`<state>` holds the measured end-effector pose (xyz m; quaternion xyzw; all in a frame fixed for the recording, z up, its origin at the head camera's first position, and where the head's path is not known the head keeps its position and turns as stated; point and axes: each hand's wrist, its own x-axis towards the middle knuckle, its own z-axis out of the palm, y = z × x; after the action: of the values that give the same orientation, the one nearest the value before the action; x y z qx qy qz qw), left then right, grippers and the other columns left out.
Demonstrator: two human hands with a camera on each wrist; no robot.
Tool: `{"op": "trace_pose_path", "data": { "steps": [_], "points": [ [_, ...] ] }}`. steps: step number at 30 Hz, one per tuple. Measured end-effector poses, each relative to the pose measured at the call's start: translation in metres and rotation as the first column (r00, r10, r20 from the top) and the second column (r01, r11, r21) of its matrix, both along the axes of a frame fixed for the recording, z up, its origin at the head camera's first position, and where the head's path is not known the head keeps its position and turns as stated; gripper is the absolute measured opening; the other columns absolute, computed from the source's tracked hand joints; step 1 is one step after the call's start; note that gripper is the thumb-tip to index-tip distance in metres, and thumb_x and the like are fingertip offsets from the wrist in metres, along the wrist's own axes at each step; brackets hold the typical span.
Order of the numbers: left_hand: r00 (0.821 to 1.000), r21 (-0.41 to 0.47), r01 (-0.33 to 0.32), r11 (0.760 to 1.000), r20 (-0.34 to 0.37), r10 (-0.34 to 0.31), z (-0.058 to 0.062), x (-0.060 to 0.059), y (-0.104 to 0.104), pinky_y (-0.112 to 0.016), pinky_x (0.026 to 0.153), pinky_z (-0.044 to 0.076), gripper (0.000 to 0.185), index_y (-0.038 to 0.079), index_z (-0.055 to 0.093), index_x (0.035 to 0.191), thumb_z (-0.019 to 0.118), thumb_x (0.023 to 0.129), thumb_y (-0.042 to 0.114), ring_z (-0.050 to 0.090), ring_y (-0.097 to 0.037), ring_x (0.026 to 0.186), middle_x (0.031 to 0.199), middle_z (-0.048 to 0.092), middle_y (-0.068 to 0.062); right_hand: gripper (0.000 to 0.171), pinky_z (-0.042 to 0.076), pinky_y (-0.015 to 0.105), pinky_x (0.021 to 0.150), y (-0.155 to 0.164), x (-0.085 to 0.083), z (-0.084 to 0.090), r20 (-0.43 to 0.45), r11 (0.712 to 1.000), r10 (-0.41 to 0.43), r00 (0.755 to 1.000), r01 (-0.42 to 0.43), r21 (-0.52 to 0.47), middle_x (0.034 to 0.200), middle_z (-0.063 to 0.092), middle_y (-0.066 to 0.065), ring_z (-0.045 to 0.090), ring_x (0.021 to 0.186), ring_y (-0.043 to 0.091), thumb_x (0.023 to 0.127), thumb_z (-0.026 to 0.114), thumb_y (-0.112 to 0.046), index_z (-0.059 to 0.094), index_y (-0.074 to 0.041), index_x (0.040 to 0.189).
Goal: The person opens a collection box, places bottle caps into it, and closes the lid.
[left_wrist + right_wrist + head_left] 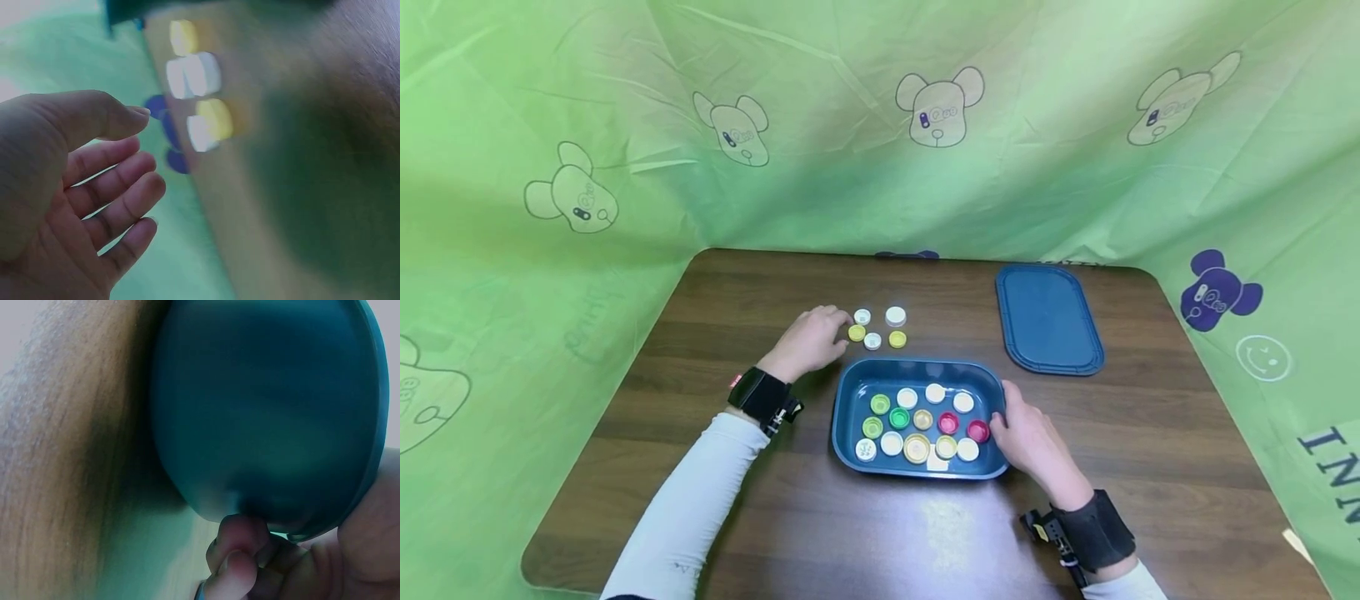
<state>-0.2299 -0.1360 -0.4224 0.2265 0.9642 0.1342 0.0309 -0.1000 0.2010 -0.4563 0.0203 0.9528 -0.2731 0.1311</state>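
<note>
A dark blue tray point(917, 365) sits mid-table and holds several bottle caps point(922, 419) in white, yellow, green and pink. My right hand point(1003, 417) grips its right end, thumb over the rim. In the right wrist view that hand point(262, 544) has curled fingers pressed against the tray's outer wall point(262, 412). Several loose white and yellow caps point(872, 340) lie on the table just beyond the tray. My left hand point(842, 329) hovers beside them, nearest a yellow cap point(857, 332). In the left wrist view this hand point(147, 144) is relaxed and holds nothing, with the blurred caps point(215, 119) ahead.
A blue lid point(1048, 317) lies flat at the back right of the brown wooden table point(1150, 433). Green printed cloth point(880, 125) walls in the table on the left, back and right. Bare wood shows on both sides of the tray and along the front edge.
</note>
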Motion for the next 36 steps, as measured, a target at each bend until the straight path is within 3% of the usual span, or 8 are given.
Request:
{"op": "trace_pose_path", "data": {
  "steps": [5, 10, 15, 24, 29, 36],
  "points": [
    [0.997, -0.03, -0.014, 0.999, 0.078, 0.016, -0.019, -0.019, 0.001, -0.047, 0.104, 0.045, 0.037, 0.002, 0.063, 0.127, 0.069, 0.094, 0.017, 0.057, -0.03, 0.119, 0.123, 0.062, -0.013, 0.063, 0.053, 0.059, 0.088, -0.001, 0.001, 0.001, -0.004, 1.0, -0.002, 1.0, 0.002, -0.001, 0.142, 0.049, 0.035, 0.065, 0.107, 0.041, 0.102, 0.055, -0.015, 0.025, 0.005, 0.153],
    [0.993, -0.035, 0.015, 0.999, 0.118, -0.011, -0.033, -0.032, 0.004, -0.043, 0.102, 0.045, 0.036, 0.005, 0.063, 0.127, 0.068, 0.093, 0.013, 0.056, -0.027, 0.113, 0.12, 0.06, -0.012, 0.063, 0.053, 0.059, 0.089, -0.003, 0.002, 0.0, -0.001, 1.0, 0.0, 1.0, 0.0, -0.007, 0.142, 0.049, 0.035, 0.065, 0.108, 0.041, 0.102, 0.055, -0.015, 0.025, 0.004, 0.153],
    [0.99, -0.021, 0.026, 0.999, 0.142, -0.023, -0.041, -0.037, 0.005, -0.04, 0.099, 0.047, 0.037, 0.009, 0.064, 0.129, 0.069, 0.093, 0.011, 0.056, -0.024, 0.108, 0.12, 0.06, -0.011, 0.062, 0.053, 0.059, 0.088, -0.004, 0.002, 0.0, -0.009, 1.0, 0.0, 1.0, 0.0, -0.019, 0.142, 0.05, 0.035, 0.065, 0.111, 0.043, 0.102, 0.054, -0.014, 0.025, 0.004, 0.153],
    [0.991, 0.011, 0.045, 0.999, 0.124, -0.046, -0.045, -0.041, 0.008, -0.041, 0.094, 0.048, 0.03, 0.015, 0.068, 0.123, 0.07, 0.093, 0.012, 0.056, -0.024, 0.102, 0.115, 0.06, -0.009, 0.062, 0.053, 0.058, 0.088, -0.003, 0.002, 0.001, 0.0, 1.0, -0.008, 1.0, 0.008, -0.024, 0.143, 0.049, 0.035, 0.065, 0.11, 0.042, 0.102, 0.054, -0.014, 0.025, 0.003, 0.154],
    [0.991, 0.015, 0.018, 1.0, 0.131, -0.02, -0.037, -0.036, 0.006, -0.039, 0.091, 0.047, 0.032, 0.011, 0.067, 0.123, 0.07, 0.091, 0.01, 0.054, -0.023, 0.1, 0.113, 0.058, -0.009, 0.062, 0.054, 0.058, 0.087, -0.003, 0.003, 0.001, 0.011, 1.0, -0.015, 1.0, 0.015, -0.016, 0.143, 0.048, 0.034, 0.065, 0.11, 0.042, 0.102, 0.055, -0.015, 0.025, 0.003, 0.153],
    [0.993, 0.082, -0.005, 0.997, 0.119, -0.005, -0.002, -0.01, 0.002, -0.039, 0.09, 0.05, 0.032, 0.009, 0.066, 0.123, 0.071, 0.092, 0.012, 0.054, -0.023, 0.101, 0.113, 0.057, -0.006, 0.062, 0.052, 0.059, 0.089, -0.002, 0.0, 0.001, 0.008, 1.0, -0.014, 1.0, 0.014, -0.014, 0.144, 0.047, 0.035, 0.063, 0.113, 0.044, 0.103, 0.055, -0.016, 0.024, 0.003, 0.153]
  ]
}}
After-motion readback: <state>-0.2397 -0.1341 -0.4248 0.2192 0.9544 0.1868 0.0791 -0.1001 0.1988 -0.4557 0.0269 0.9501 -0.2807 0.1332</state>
